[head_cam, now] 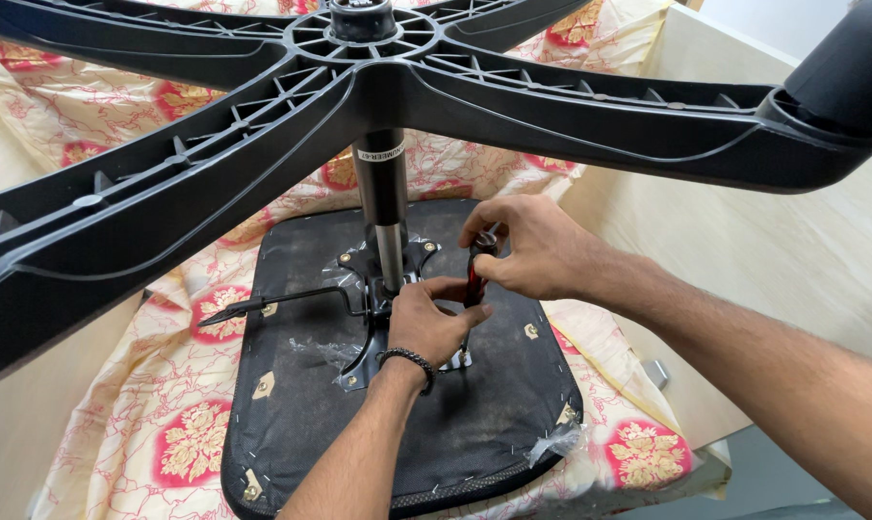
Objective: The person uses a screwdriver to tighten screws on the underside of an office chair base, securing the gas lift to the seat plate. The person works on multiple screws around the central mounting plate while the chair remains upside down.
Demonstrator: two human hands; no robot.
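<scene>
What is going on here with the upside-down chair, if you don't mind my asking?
A person is working on an office chair turned upside down on a flowered cloth. The right hand grips a red-and-black screwdriver upright over the metal mounting plate on the underside of the black seat. The left hand steadies its lower end. The gas cylinder and five-arm base rise above the hands.

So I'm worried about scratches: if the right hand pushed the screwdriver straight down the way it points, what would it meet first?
Probably the metal bracket on the seat underside; the left hand hides the tip of the screwdriver that the right hand holds.
</scene>
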